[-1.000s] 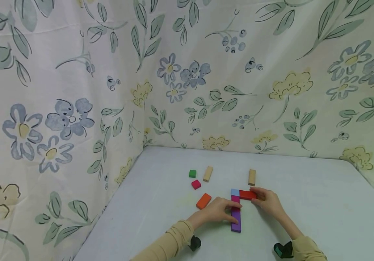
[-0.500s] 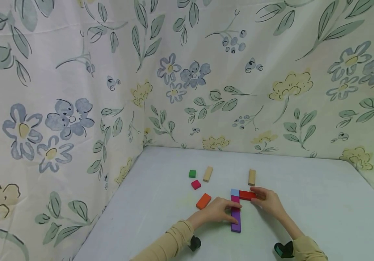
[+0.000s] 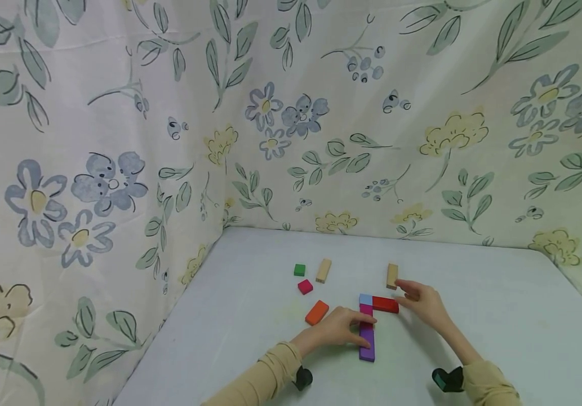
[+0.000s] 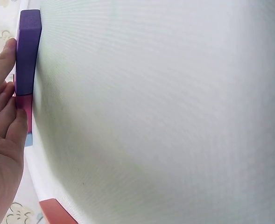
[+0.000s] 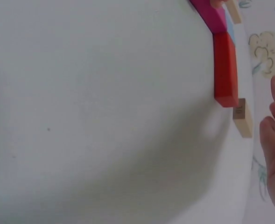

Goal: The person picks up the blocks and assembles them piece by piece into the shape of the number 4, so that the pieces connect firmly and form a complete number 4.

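In the head view a purple block (image 3: 367, 345), a magenta block (image 3: 366, 310) and a light blue block (image 3: 365, 299) lie end to end on the white table. A red block (image 3: 385, 304) runs rightward from the light blue one, forming a corner. My left hand (image 3: 338, 327) rests on the row, thumb on the purple block (image 4: 28, 51) and fingertips against the magenta block (image 4: 25, 112). Off the red block's right end, my right hand (image 3: 422, 301) hovers with nothing in its fingers. Just beyond its fingertips stands a plain wooden block (image 3: 392, 276).
Left of the row lie an orange block (image 3: 317, 313), a pinkish-red block (image 3: 305, 287), a green block (image 3: 299, 270) and another wooden block (image 3: 323, 270). A floral curtain (image 3: 351, 141) borders the table's back and left sides.
My right hand has let go of the red block's end, lifted and moved slightly right and away toward the wooden block. The left hand and the blocks stay in place.
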### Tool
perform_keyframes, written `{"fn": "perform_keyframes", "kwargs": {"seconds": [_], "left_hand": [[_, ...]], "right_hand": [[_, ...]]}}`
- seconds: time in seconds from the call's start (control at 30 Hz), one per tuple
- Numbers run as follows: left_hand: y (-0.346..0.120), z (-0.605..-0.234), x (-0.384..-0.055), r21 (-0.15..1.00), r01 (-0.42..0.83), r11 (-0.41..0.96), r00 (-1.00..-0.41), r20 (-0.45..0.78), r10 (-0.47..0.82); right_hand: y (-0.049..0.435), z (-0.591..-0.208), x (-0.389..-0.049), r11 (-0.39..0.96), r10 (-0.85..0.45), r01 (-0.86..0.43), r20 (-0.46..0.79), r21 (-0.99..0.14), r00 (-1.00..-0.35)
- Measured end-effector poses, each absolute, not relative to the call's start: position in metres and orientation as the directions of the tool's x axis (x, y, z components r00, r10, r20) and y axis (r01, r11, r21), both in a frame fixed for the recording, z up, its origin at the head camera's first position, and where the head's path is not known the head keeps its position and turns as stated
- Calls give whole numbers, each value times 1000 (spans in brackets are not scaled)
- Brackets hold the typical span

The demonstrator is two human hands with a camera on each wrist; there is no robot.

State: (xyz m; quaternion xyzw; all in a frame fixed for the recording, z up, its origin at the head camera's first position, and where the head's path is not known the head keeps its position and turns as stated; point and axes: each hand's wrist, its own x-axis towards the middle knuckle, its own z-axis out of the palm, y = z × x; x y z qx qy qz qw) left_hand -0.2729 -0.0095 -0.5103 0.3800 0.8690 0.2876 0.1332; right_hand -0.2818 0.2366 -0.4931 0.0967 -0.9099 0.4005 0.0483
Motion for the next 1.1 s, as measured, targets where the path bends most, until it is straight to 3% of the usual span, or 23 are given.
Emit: {"fn": "perform_keyframes", "kwargs": {"seconds": [0.5, 0.83, 1.1], "left_hand": [[-11, -507, -275, 603, 583, 545, -677, -12, 736], [-12, -509, -276, 594, 608, 527, -658, 5, 753], [-11, -511, -274, 590, 619, 519, -647, 9, 762]], "right_hand": [[250, -460, -309, 686, -123, -263, 248, -679, -961], [262, -449, -324, 698, -97, -209, 199, -684, -975], [264, -467, -331, 693, -110, -173, 134, -700, -985]]}}
